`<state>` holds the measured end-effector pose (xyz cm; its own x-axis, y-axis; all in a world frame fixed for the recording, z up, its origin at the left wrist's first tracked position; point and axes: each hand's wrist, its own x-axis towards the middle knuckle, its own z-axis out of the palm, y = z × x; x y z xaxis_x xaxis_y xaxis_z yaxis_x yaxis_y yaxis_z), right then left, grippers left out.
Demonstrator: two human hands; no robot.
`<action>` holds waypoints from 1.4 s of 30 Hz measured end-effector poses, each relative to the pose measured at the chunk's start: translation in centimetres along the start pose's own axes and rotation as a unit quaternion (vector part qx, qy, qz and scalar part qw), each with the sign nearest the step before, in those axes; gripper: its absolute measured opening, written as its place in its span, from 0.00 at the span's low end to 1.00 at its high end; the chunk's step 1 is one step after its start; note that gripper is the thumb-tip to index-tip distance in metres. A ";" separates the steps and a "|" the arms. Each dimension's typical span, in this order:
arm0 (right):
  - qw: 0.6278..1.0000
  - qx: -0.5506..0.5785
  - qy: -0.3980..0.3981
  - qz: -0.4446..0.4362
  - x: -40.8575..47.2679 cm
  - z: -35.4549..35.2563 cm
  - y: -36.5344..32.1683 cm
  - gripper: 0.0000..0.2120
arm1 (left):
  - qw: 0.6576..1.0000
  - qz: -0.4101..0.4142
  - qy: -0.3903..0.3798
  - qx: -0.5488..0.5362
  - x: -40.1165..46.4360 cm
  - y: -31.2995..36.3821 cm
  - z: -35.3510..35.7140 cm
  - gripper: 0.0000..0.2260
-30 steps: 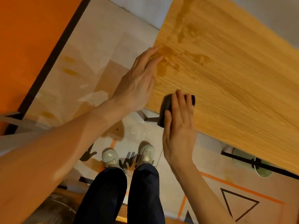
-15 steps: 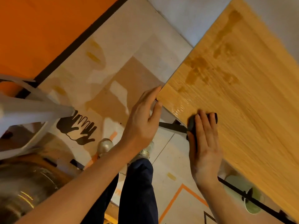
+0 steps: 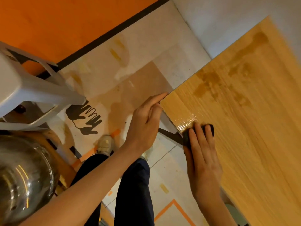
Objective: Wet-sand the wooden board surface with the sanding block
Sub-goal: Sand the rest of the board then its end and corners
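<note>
My right hand [image 3: 202,154] lies flat over the dark sanding block [image 3: 199,132], fingers straight and close together, pressing it onto the wooden board [image 3: 244,128] right at the board's near corner edge. My left hand [image 3: 145,123] braces that same corner from the side: the fingers are extended along the board's edge and touch it, though I cannot tell whether the thumb hooks underneath. Just beside the block, toward the corner, the board shines with a wet film, so I judge this patch is being worked now. Farther up the board from the block sit darker damp blotches, which suggests water has reached there too. The broad stretch of board to the right of the block looks dry and matte, so I reckon most of the surface is left to sand.
</note>
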<state>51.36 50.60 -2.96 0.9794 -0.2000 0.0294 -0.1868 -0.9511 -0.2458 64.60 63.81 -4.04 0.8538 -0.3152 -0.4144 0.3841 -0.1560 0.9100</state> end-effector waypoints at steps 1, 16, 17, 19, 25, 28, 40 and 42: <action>1.000 0.003 -0.006 -0.003 0.8 0.0 -0.3 0.22 | 1.000 -0.002 0.006 -0.005 0.0 0.0 0.2 0.19; 0.989 -0.075 -0.096 -0.087 18.0 -1.5 -0.2 0.20 | 0.991 -0.015 0.108 -0.076 -1.3 -1.1 1.9 0.18; 0.989 -0.075 -0.096 -0.077 18.1 -1.5 -0.5 0.20 | 0.991 -0.009 0.107 -0.080 -1.4 -1.1 2.2 0.18; 0.988 -0.042 -0.116 -0.096 17.1 -1.2 -1.8 0.19 | 0.988 -0.003 0.120 -0.100 -1.5 -1.1 2.8 0.17; 0.967 -0.020 -0.163 -0.197 17.3 -1.8 0.1 0.17 | 0.989 -0.002 0.124 -0.083 -1.4 -0.7 3.4 0.17; 0.992 0.027 -0.103 -0.071 18.9 -2.1 2.0 0.17 | 0.993 -0.008 0.117 -0.032 -1.0 -0.5 3.0 0.18; 0.993 0.065 -0.067 -0.071 15.4 -1.3 3.5 0.22 | 0.955 0.080 0.073 0.277 1.1 1.8 6.0 0.29; 0.996 0.079 -0.028 -0.011 16.0 -1.0 3.3 0.21 | 0.938 0.087 0.075 0.328 1.0 1.5 6.2 0.29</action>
<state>66.35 44.02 -2.36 0.9867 -0.1615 -0.0166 -0.1549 -0.9055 -0.3951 63.89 57.48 -3.17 0.9421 -0.2621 -0.2090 -0.0228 -0.6720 0.7402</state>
